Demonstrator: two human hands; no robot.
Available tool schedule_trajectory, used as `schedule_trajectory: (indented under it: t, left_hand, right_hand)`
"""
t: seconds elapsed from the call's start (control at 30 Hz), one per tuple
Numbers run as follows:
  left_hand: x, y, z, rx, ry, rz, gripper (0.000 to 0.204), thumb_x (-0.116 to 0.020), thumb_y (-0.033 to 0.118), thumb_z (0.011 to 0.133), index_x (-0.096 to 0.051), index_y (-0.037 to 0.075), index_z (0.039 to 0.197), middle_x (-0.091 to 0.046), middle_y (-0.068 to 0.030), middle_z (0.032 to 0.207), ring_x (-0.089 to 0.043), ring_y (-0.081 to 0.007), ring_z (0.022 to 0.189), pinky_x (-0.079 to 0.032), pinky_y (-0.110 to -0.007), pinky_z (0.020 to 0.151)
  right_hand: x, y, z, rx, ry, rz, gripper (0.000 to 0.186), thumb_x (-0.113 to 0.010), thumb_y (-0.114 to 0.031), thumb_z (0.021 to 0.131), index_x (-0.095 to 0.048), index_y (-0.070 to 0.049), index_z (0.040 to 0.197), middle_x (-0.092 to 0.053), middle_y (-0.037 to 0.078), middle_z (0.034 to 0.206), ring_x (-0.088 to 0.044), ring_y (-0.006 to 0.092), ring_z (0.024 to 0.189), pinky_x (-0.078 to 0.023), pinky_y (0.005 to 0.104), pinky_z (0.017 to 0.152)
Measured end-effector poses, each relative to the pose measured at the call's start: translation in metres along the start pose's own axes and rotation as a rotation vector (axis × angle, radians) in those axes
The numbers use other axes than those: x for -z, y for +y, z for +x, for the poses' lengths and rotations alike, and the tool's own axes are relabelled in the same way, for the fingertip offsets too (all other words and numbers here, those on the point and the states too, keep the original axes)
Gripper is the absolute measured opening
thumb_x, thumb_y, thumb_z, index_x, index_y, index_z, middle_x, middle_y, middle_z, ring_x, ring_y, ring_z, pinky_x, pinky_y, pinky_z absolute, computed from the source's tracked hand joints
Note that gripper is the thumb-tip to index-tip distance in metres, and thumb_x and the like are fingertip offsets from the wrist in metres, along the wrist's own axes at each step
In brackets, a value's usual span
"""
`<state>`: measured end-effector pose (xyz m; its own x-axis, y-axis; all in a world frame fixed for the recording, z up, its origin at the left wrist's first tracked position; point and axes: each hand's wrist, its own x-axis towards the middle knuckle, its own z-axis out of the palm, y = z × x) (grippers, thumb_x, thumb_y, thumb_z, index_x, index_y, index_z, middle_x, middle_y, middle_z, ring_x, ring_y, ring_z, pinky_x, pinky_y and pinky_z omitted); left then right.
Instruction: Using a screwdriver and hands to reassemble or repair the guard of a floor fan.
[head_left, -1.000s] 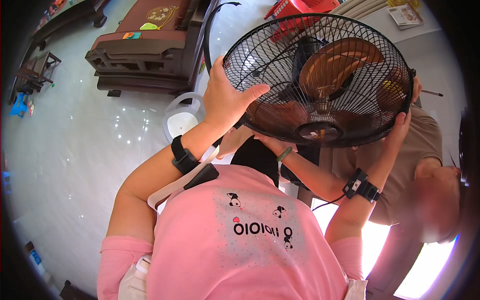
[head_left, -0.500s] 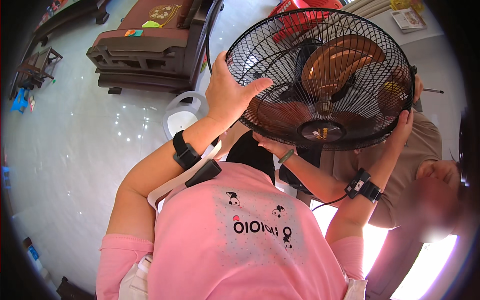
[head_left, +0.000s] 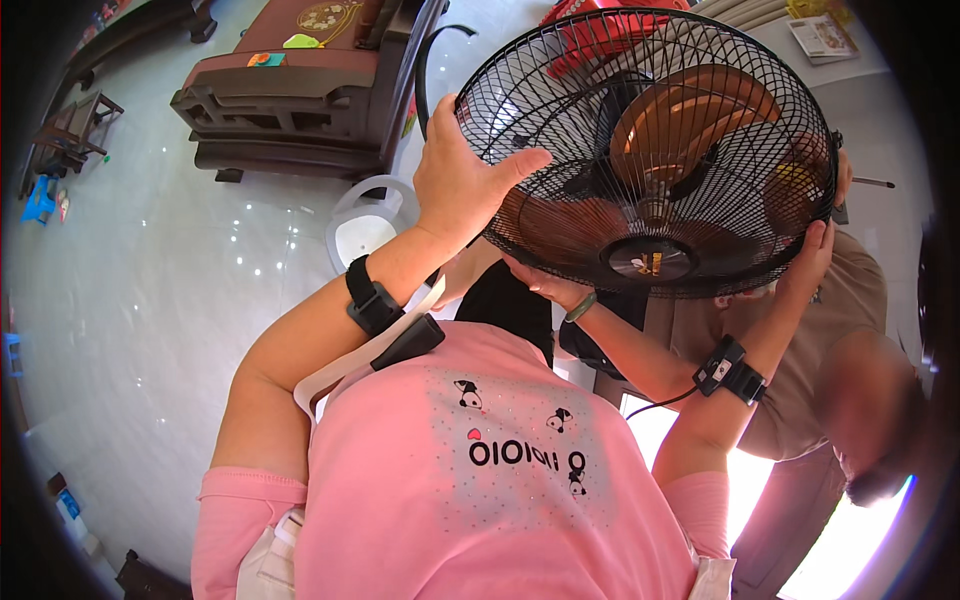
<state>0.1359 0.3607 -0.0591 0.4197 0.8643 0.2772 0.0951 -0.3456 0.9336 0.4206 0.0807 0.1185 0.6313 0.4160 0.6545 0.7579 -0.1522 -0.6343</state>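
Note:
A round electric fan head point(head_left: 655, 160) with a black wire guard and brown blades is held up in front of me. My left hand point(head_left: 465, 180) is closed on the left rim of the guard, its thumb lying across the wires. Around the lower right rim, the fingers of my right hand point(head_left: 808, 258) are curled. A co-worker's hand point(head_left: 550, 287) with a green bangle reaches beneath the fan. The co-worker's other hand point(head_left: 843, 178) is at the right rim, beside a thin dark rod point(head_left: 876, 183) whose kind is unclear.
The co-worker in a brown shirt point(head_left: 850, 290) leans in at the right. A dark carved wooden sofa point(head_left: 285, 120) stands at the far left. Near my left forearm is a white plastic stool point(head_left: 362, 238). A red plastic item point(head_left: 610, 40) lies behind the fan.
The fan and my hands have shifted slightly to the right. The co-worker's head has moved a little. A black curved strip behind my left hand now shows its loose end.

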Motion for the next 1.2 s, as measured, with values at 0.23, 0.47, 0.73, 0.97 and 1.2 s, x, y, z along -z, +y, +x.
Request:
schedule_trajectory:
  t: [0.23, 0.47, 0.73, 0.97, 1.2]
  left_hand:
    - [0.0, 0.001, 0.001, 0.018, -0.033, -0.015, 0.122, -0.07, 0.078, 0.059, -0.033, -0.01, 0.135, -0.049, -0.026, 0.13, -0.054, -0.0387, 0.117, -0.047, -0.044, 0.092]
    - [0.0, 0.002, 0.0, -0.013, 0.012, 0.016, 0.118, -0.07, 0.077, 0.06, -0.034, -0.009, 0.133, -0.05, -0.0255, 0.128, -0.055, -0.0386, 0.115, -0.047, -0.044, 0.091]
    - [0.0, 0.002, -0.001, -0.006, 0.007, 0.02, 0.117, -0.07, 0.077, 0.061, -0.035, -0.009, 0.132, -0.051, -0.0256, 0.127, -0.055, -0.0386, 0.114, -0.047, -0.043, 0.091]
    - [-0.005, -0.003, 0.001, -0.05, 0.027, -0.005, 0.116, -0.069, 0.077, 0.061, -0.035, -0.009, 0.131, -0.052, -0.0246, 0.125, -0.056, -0.0382, 0.113, -0.048, -0.043, 0.089]
    - [-0.005, -0.006, 0.001, -0.067, 0.033, -0.009, 0.116, -0.069, 0.077, 0.061, -0.035, -0.009, 0.131, -0.053, -0.0243, 0.123, -0.057, -0.0377, 0.111, -0.049, -0.042, 0.087]
  right_hand:
    - [0.0, -0.012, -0.001, -0.01, -0.001, -0.033, 0.061, -0.048, -0.039, 0.097, -0.044, 0.009, 0.134, -0.051, 0.017, 0.136, -0.05, 0.0251, 0.125, -0.036, 0.036, 0.106]
    - [0.004, -0.012, -0.003, -0.072, 0.013, -0.086, 0.074, -0.051, -0.05, 0.094, -0.04, 0.011, 0.134, -0.052, 0.015, 0.131, -0.052, 0.0234, 0.119, -0.041, 0.0339, 0.101]
    - [0.008, 0.004, 0.004, -0.071, 0.001, -0.07, 0.075, -0.052, -0.051, 0.094, -0.04, 0.011, 0.135, -0.048, 0.017, 0.135, -0.048, 0.0257, 0.125, -0.036, 0.0365, 0.106]
    - [0.0, -0.003, 0.004, -0.013, 0.01, 0.049, 0.062, -0.051, -0.039, 0.096, -0.045, 0.009, 0.134, -0.054, 0.016, 0.132, -0.051, 0.0239, 0.123, -0.037, 0.0353, 0.105]
    - [0.007, 0.005, 0.007, -0.007, 0.024, 0.041, 0.062, -0.053, -0.039, 0.096, -0.045, 0.009, 0.134, -0.053, 0.016, 0.133, -0.051, 0.0244, 0.122, -0.037, 0.0357, 0.105]
